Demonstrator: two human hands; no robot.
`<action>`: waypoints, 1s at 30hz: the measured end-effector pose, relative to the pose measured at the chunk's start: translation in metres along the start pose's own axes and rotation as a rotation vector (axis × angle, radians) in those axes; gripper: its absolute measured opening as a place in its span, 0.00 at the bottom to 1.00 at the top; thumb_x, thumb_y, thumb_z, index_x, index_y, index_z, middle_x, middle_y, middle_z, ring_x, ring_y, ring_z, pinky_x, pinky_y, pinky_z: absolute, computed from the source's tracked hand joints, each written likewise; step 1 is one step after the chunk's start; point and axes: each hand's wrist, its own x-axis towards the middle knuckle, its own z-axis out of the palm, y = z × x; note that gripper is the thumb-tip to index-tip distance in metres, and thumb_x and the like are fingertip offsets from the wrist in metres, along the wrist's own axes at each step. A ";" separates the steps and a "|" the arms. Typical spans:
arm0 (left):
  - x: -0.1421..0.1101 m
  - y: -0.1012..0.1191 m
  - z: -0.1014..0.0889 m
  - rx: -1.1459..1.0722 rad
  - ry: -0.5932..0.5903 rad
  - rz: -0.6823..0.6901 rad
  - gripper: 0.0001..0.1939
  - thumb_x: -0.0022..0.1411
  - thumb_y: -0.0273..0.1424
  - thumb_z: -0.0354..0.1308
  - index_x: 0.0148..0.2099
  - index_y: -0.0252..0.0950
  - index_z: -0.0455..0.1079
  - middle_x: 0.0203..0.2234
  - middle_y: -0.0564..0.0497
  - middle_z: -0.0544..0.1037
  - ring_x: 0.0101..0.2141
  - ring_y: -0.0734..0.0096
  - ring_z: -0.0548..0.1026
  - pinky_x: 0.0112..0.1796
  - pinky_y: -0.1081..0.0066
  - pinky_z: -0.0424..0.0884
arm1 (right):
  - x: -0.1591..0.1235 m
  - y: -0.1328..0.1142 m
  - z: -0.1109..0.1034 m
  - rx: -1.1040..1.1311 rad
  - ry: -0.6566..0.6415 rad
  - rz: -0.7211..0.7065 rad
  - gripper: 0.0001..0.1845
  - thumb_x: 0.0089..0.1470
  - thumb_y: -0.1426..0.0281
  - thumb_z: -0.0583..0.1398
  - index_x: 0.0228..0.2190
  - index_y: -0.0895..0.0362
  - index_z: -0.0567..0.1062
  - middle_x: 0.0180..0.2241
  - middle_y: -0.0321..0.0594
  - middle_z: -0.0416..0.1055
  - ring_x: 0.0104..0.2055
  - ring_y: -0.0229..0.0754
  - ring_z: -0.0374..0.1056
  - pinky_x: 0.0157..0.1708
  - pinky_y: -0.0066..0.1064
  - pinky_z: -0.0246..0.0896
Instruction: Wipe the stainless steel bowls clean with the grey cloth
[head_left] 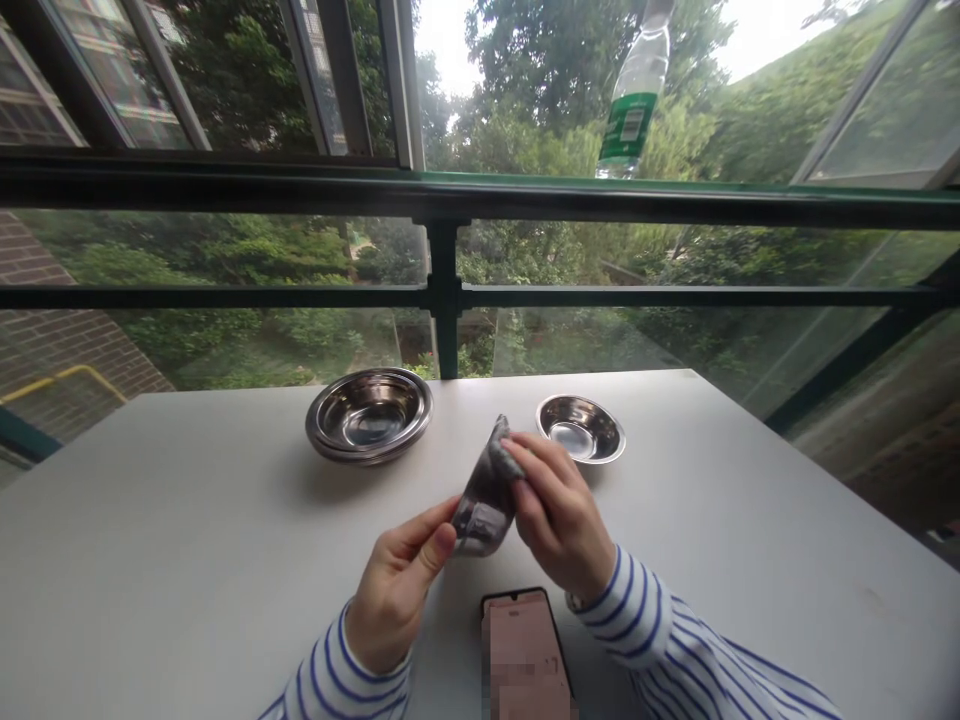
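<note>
Between my two hands, above the table's middle, is a small dark grey, partly shiny thing (484,515) that narrows to a point at the top. Its exact kind is not clear. My left hand (396,578) pinches its lower left edge between thumb and fingers. My right hand (561,510) grips its upper right side, where a mottled grey, folded-looking part shows under the fingertips. The thing is tilted, and my right fingers hide part of it. Just beneath it, a phone (525,650) lies face up on the white table (187,560), its screen lit and blurred.
Several nested steel bowls (319,440) stand at the back left of the table. A single smaller steel bowl (541,425) sits behind my right hand. A green railing (262,190) runs beyond the table, with a green-labelled plastic bottle (630,125) upright on it.
</note>
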 end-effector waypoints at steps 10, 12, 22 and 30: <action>0.001 0.004 -0.001 0.044 -0.014 0.033 0.15 0.51 0.35 0.61 0.43 0.38 0.75 0.41 0.43 0.78 0.44 0.54 0.73 0.51 0.54 0.61 | -0.003 -0.007 0.000 -0.034 -0.036 -0.174 0.20 0.51 0.72 0.53 0.47 0.56 0.67 0.51 0.47 0.62 0.54 0.50 0.56 0.50 0.46 0.55; 0.000 0.004 0.000 0.059 -0.062 0.024 0.15 0.52 0.34 0.60 0.43 0.38 0.75 0.41 0.43 0.77 0.44 0.54 0.73 0.50 0.54 0.62 | 0.001 0.001 0.000 0.054 0.000 0.018 0.18 0.54 0.73 0.51 0.47 0.57 0.67 0.50 0.47 0.63 0.52 0.47 0.58 0.50 0.44 0.56; 0.001 0.005 -0.005 0.075 -0.072 0.020 0.16 0.52 0.35 0.60 0.44 0.38 0.74 0.42 0.42 0.77 0.45 0.54 0.72 0.51 0.54 0.61 | -0.006 -0.012 -0.001 -0.019 -0.046 -0.170 0.21 0.50 0.74 0.53 0.48 0.57 0.66 0.52 0.48 0.61 0.55 0.52 0.54 0.50 0.49 0.55; 0.002 0.009 -0.002 -0.054 -0.090 -0.011 0.14 0.52 0.30 0.59 0.43 0.40 0.74 0.41 0.44 0.78 0.44 0.56 0.72 0.49 0.55 0.62 | -0.008 -0.009 0.004 -0.149 -0.033 -0.356 0.20 0.50 0.72 0.53 0.47 0.58 0.68 0.53 0.48 0.60 0.56 0.52 0.53 0.51 0.47 0.54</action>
